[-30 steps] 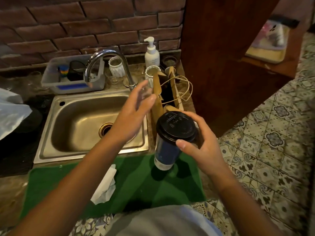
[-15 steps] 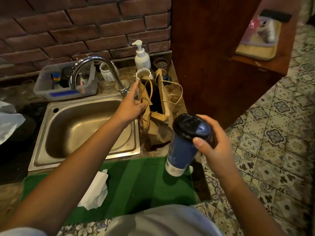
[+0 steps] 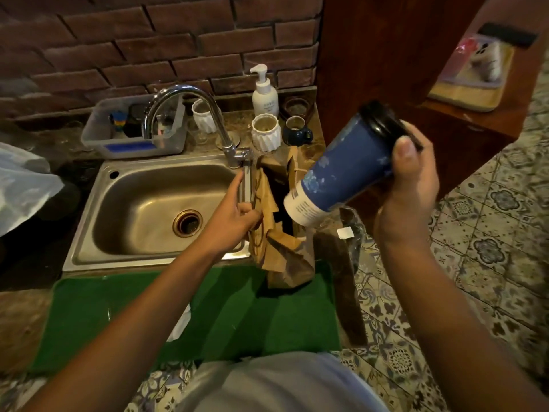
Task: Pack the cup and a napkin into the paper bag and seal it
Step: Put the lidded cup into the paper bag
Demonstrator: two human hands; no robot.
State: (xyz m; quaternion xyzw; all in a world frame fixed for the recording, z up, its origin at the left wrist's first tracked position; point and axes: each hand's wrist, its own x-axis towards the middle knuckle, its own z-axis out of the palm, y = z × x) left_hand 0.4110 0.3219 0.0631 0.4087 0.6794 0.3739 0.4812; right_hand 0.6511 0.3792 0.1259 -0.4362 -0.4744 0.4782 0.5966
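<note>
**A:** What am I looking at, biggest things first?

**B:** I'm seeing a steel sink (image 3: 142, 203) taking up the left of the counter, with a green mat (image 3: 237, 316) lying in front of it. The paper bag (image 3: 285, 251) is standing at the sink's right edge, its foot on the mat's far corner. It's brown, creased and rumpled, and its mouth is gaping open and dark inside.

**A:** And the cup?

**B:** The cup (image 3: 344, 171) is hanging in the air over the bag's mouth, tilted hard, base pointing down-left toward the opening and lid up to the right. It's a tall blue paper cup with pale speckled markings, a white band with small print at the bottom, and a black lid. I'm not able to read the print.

**A:** Hands?

**B:** My right hand (image 3: 410, 185) is wrapping the cup at its lid end, thumb pressing across the rim. My left hand (image 3: 234, 215) is pinching the bag's left edge, pulling that side toward the sink, just beside the faucet (image 3: 208, 114).

**A:** The napkin?

**B:** A white napkin (image 3: 181, 322) is lying on the mat, mostly hidden under my left forearm, well apart from the bag.
</note>
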